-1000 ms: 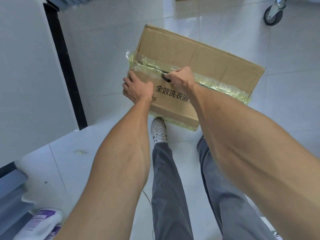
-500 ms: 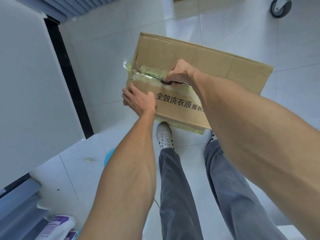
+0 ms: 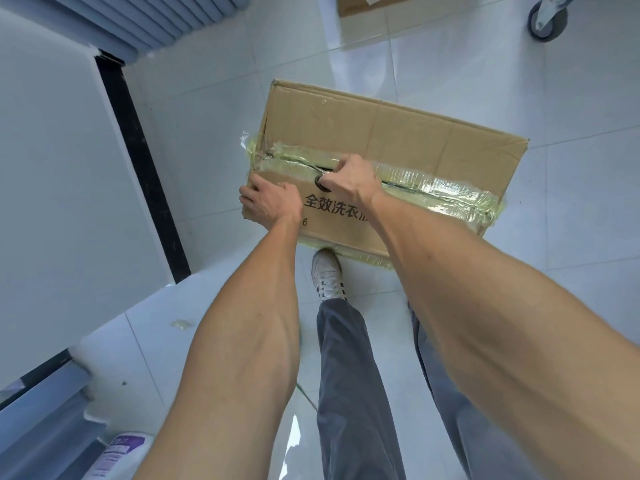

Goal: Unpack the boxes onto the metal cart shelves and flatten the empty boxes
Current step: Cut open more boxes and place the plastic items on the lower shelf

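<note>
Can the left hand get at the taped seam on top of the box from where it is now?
Probably yes. The left hand rests on the cardboard box at its near left corner, right beside the taped seam, with nothing lying between. The right hand already grips a dark tool at the seam's middle.

The cardboard box carries dark printed Chinese characters on its near flap, reading 全效洗衣, with a further character cut off by the right forearm. Below the first character stands a small digit 6. The purple-and-white bottle, far from the box, has label print too small to read.
</note>
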